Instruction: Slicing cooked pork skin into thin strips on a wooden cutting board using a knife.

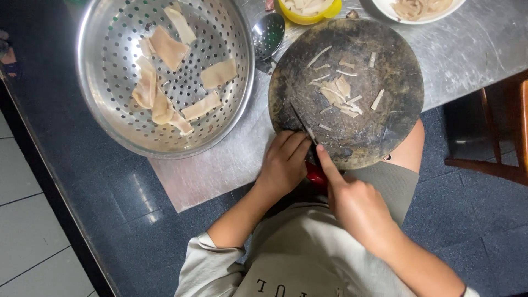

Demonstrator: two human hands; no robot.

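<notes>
A round dark wooden cutting board [385, 66] lies on the steel table, with thin pale strips of cut food [338, 91] scattered near its middle. A knife [301, 122] with a red handle points up onto the board's near left part. My right hand [355, 203] grips the handle, its index finger stretched along the blade's back. My left hand [283, 165] rests at the board's near edge, fingertips curled beside the blade; whether a piece lies under them is hidden.
A large perforated steel colander [104, 110] at upper left holds several wide pale strips [168, 49]. A small slotted ladle [268, 34], a yellow bowl [311, 16] and a white plate [418, 16] sit along the far edge. A wooden chair [506, 159] stands at right.
</notes>
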